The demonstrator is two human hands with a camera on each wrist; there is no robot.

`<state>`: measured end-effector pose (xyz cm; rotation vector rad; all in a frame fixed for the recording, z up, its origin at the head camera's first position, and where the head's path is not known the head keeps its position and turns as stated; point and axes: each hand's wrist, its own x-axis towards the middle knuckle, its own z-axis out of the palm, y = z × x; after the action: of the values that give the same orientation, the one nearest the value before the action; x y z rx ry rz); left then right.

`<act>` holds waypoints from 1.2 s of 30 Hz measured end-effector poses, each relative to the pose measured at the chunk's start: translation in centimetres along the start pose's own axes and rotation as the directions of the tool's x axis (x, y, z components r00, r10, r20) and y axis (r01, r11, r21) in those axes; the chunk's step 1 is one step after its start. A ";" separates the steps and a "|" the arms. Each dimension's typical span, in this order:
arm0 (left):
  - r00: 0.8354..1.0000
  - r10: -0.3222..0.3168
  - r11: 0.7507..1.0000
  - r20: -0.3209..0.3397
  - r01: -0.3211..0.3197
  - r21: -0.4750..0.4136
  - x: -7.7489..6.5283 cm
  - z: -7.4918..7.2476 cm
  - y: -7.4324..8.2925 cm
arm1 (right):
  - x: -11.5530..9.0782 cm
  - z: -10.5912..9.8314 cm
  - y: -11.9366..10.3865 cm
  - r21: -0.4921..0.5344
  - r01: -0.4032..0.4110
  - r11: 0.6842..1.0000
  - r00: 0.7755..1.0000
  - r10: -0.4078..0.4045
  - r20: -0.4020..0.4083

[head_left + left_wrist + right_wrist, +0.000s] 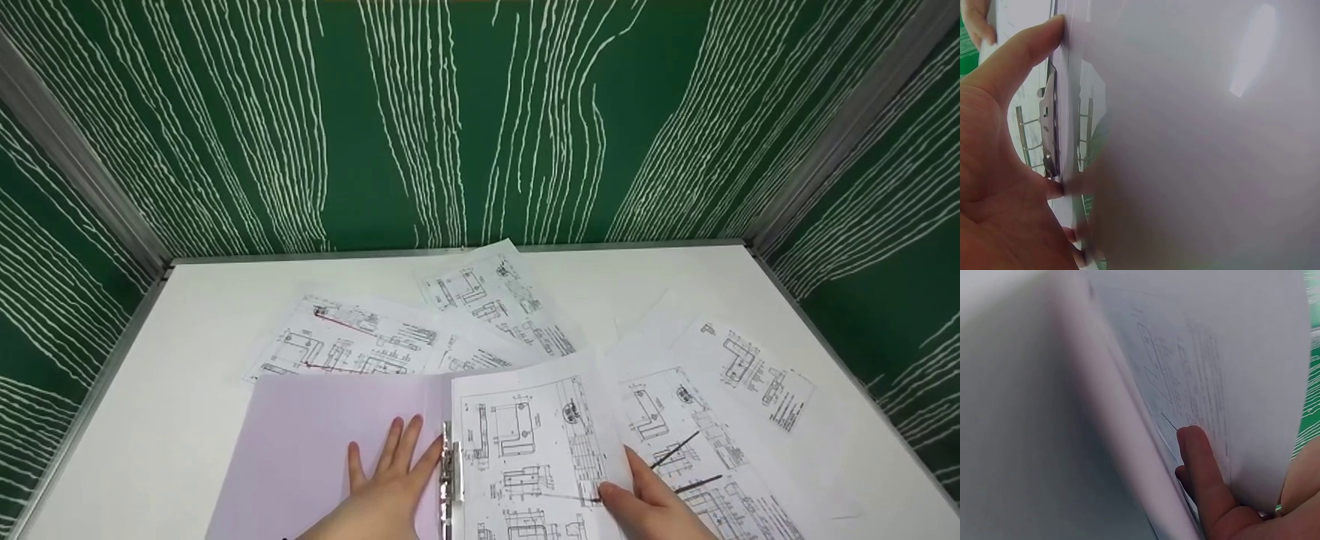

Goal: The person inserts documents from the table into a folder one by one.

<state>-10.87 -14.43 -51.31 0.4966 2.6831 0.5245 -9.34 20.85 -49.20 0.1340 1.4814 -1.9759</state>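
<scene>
A pale purple folder point(315, 420) lies spread out at the table's front, its cover to the left. Down its spine runs a metal clip point(452, 469), beside a printed drawing sheet point(540, 420). My left hand point(379, 491) rests on the inside of the cover with fingers spread, the thumb near the clip. In the left wrist view, the thumb and fingertips touch beside the metal clip point(1047, 124). My right hand point(652, 499) pinches the sheet's right edge, thumb on top. The right wrist view shows fingers against the raised sheet's point(1258, 371) underside.
Loose drawing sheets lie beyond the folder, some with red lines point(345, 322), another point(480, 289) reaching the back edge. More drawings point(739, 367) overlap at the right, one with dark strokes. Green panels with white wavy lines point(420, 112) enclose the white table point(187, 315).
</scene>
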 end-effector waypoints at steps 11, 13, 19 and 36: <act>1.000 -0.011 1.000 0.002 0.011 0.002 -0.1 -0.3 0.3 | 0.0 0.2 0.3 -0.003 -0.019 1.000 1.000 0.019 0.004; 1.000 -0.007 1.000 -0.003 0.007 -0.006 -0.1 -0.2 0.2 | 0.0 0.2 0.3 -0.007 -0.018 1.000 1.000 0.018 0.001; 1.000 0.001 1.000 -0.020 0.000 0.008 -0.1 -0.1 0.1 | 0.0 0.1 0.3 -0.016 -0.019 1.000 1.000 0.019 -0.013; 1.000 -0.003 1.000 -0.017 0.003 0.013 -0.1 -0.2 0.4 | -0.8 -0.5 -1.4 -0.279 0.054 0.959 0.995 -0.076 -0.070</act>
<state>-10.77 -14.20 -50.91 0.4935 2.7041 0.5130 -9.67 21.86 -47.88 0.0439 1.8185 -1.8089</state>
